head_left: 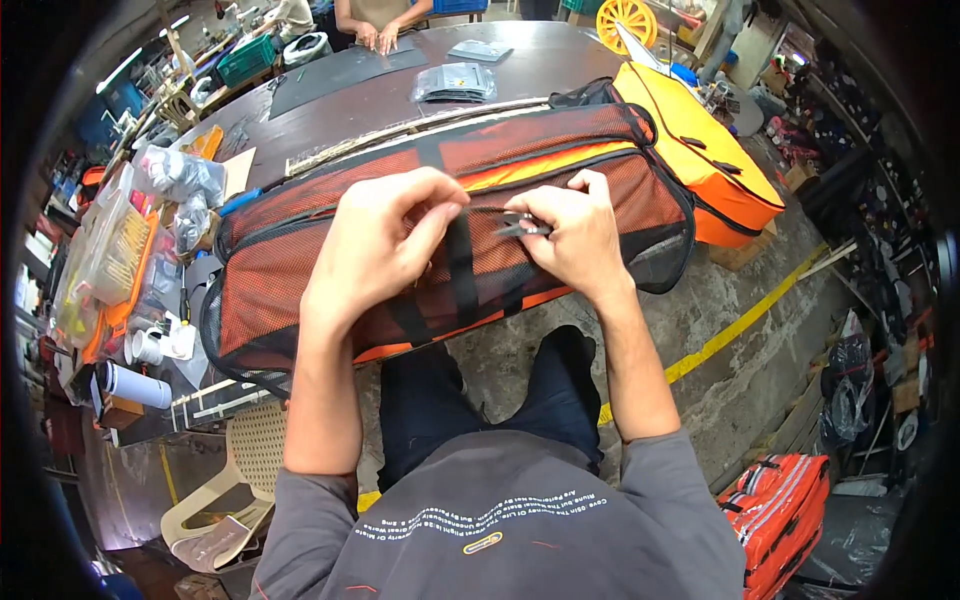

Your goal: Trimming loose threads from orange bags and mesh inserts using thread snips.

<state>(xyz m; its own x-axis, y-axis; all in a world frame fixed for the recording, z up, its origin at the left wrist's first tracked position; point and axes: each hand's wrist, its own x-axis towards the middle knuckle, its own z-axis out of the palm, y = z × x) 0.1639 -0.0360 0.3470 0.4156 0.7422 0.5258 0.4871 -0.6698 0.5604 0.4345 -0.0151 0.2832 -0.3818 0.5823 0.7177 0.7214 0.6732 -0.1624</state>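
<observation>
A long bag of red-orange fabric under black mesh point(290, 285), with black straps and trim, lies along the near edge of the table. Above its middle, my left hand point(372, 240) is closed in a pinch, thumb against the forefinger. Whatever it may hold is too small to make out. My right hand point(582, 232), just to the right, grips a small pair of dark thread snips point(522, 227), blades pointing left towards my left hand. A bright orange stripe point(550, 163) runs along the bag's top behind both hands.
A yellow-orange bag point(715, 165) adjoins the long bag at the right. Packed plastic pouches point(455, 83) lie on the dark table point(370, 125). Clear boxes point(120, 245) and a white bottle point(137, 385) crowd the left. Across the table, another person's hands point(378, 38) rest on dark sheet material.
</observation>
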